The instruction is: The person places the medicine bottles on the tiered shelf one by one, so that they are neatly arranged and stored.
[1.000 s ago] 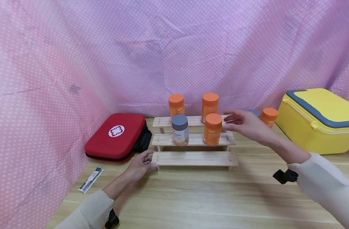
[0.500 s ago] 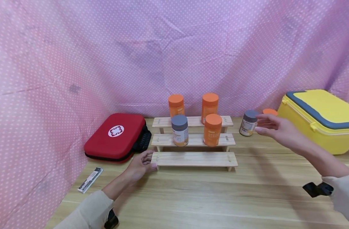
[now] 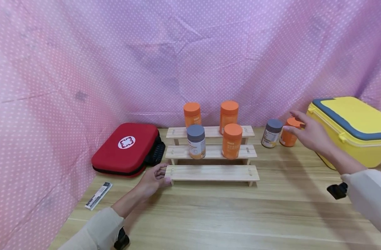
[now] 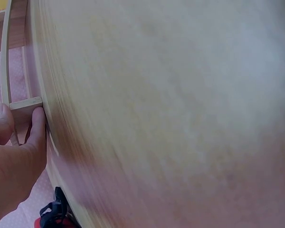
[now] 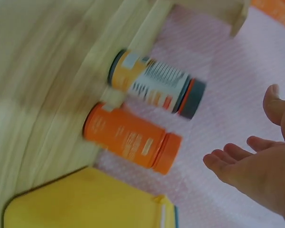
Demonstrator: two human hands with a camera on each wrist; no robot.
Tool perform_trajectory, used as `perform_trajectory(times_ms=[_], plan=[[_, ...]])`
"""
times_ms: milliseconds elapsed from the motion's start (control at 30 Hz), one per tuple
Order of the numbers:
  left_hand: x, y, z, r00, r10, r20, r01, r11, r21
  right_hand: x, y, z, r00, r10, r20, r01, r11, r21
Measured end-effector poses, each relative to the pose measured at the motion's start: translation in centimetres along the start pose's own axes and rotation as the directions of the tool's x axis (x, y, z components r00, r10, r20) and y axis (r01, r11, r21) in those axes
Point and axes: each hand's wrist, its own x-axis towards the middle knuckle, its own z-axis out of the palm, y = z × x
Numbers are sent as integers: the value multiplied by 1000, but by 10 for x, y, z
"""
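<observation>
Right hand (image 3: 313,134) moved near a capped orange jar (image 3: 288,139) beside the closed box (image 3: 353,149).

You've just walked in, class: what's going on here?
A person's left hand holds a wooden rack by the left end of its lowest tier. The right hand, holding nothing, is near an orange jar standing on the table between a grey-lidded jar and a yellow box. Four other jars stand on the upper two tiers.
</observation>
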Motion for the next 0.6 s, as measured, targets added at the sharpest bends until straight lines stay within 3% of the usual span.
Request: perform_trajectory(times_ms=[300, 600], plan=[[-1, 1, 1, 1000, -12, 0, 12, 1000, -12, 32, 27, -6, 993, 76, 90, -70, 995, -70], [-1, 1, 0, 1000, -17, -6, 16, 1000, -11, 40, 52, -7, 978, 108, 176, -102, 994, -43]])
